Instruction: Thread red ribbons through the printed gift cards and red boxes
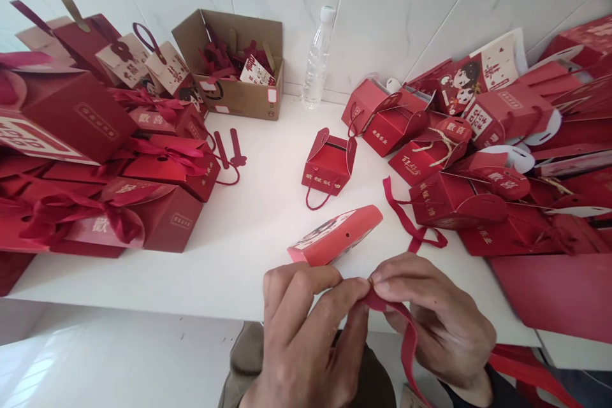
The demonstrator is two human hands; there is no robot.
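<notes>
My left hand [306, 325] and my right hand [430, 312] meet above the table's front edge. Both pinch the end of a dark red strap [408, 347], with thumbs and fingertips together. Its free length hangs down in front of my right palm. A tiny gold-coloured spot shows where the fingertips touch; what it is I cannot make out. Just beyond my fingers lies a flat-sided red box [342, 236] with a small hole in its face and a printed side. Farther back stands a small red gift box [329, 162] with a cord handle hanging at its front.
Red boxes with ribbon bows [162, 210] are stacked at the left. More red gift boxes [435, 153] crowd the right. A cardboard carton [246, 99] of straps and a water bottle [317, 60] stand by the wall. Loose red ribbon [406, 220] and two straps [235, 146] lie on the white table [253, 204].
</notes>
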